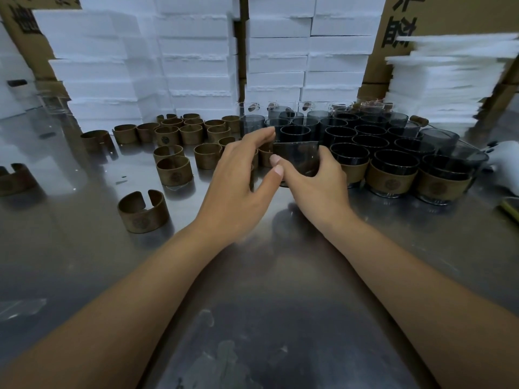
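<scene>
A dark smoked glass cup [297, 158] is held just above the steel table [252, 304] at the centre. My right hand [317, 189] grips it from the near right side, fingers curled round its lower wall. My left hand [241, 181] is at the cup's left side, fingers loosely spread, fingertips at its rim and thumb touching its near wall. Several brown split sleeves [174, 171] lie loose to the left. To the right stand many dark glasses [365, 138], the front ones [393, 175] wearing brown sleeves.
Stacks of white foam boxes [196, 57] wall off the back of the table. A pile of white foam sheets [449, 80] stands at the back right, with cardboard cartons [398, 21] behind. One lone sleeve [143, 211] sits near the left front. A white object [502, 164] lies at the right edge.
</scene>
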`<state>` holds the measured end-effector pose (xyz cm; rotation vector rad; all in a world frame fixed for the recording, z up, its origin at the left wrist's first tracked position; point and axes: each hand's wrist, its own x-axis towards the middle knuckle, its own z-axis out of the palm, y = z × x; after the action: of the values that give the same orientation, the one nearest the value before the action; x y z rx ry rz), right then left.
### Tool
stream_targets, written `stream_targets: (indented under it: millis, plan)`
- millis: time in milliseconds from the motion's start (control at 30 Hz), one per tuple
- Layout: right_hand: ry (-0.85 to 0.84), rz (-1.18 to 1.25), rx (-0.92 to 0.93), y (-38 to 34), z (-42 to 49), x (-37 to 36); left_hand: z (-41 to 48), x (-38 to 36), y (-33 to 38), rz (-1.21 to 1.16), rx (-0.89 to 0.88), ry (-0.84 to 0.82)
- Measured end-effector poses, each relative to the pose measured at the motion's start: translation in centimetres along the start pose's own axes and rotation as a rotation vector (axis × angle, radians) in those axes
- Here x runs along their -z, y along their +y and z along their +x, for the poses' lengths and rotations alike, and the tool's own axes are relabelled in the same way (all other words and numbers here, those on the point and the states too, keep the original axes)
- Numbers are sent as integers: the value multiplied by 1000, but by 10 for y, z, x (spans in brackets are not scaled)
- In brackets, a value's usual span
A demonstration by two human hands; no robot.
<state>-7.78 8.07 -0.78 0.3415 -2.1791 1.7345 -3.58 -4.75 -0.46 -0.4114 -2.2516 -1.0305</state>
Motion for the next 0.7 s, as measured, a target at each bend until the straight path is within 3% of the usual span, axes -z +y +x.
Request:
stream_targets:
  millis: [467, 700]
  plan:
    - [-163, -58, 142, -1, -6, -3, 1, 1, 2, -178, 154, -81]
    - [-221, -77, 197, -1, -6, -3, 2, 2, 3, -170, 113, -95]
